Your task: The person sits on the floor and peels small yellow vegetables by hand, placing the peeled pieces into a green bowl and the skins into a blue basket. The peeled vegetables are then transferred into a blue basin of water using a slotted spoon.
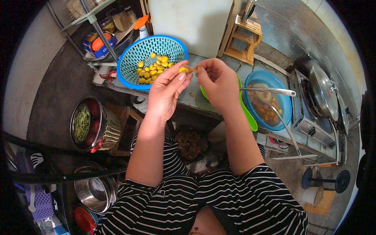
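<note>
Between the thumb and fingers of my left hand is a yellow peeled nut, apparently a chestnut. My right hand pinches a brown bit of skin at the nut's right side. Behind my left hand stands a blue plastic colander holding several yellow nuts. A bright green plastic vessel lies partly hidden under my right hand. To its right, a blue basin holds brown and yellow nuts in liquid, with a metal-handled ladle and another long-handled utensil in it.
A gas stove with a lidded pan stands at the right. A wooden rack and a spray bottle are at the back. On the left are a bowl of shredded green vegetable and metal bowls. Brown scraps lie below the counter.
</note>
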`<act>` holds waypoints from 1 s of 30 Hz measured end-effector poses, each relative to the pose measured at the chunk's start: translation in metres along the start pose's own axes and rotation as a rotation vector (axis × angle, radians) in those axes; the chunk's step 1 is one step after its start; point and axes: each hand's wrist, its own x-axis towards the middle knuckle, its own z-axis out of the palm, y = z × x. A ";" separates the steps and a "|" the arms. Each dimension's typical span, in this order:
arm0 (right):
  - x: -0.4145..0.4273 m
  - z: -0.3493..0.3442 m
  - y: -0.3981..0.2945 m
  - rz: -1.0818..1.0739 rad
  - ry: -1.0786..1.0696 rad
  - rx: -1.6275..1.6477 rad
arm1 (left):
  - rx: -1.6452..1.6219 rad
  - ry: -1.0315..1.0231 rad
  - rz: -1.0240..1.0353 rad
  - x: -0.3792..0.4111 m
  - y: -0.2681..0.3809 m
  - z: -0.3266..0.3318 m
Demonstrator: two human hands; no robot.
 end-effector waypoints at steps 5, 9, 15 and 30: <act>0.001 -0.001 -0.006 0.016 0.030 0.091 | -0.136 0.037 -0.073 0.002 0.009 0.000; -0.005 0.006 -0.002 -0.185 -0.003 -0.041 | -0.166 0.022 -0.076 0.002 0.006 -0.002; -0.006 0.007 -0.013 -0.094 -0.063 -0.044 | -0.148 -0.019 -0.021 0.003 0.000 -0.006; -0.006 0.007 -0.009 -0.093 -0.025 -0.100 | -0.077 -0.016 -0.012 0.002 -0.004 -0.006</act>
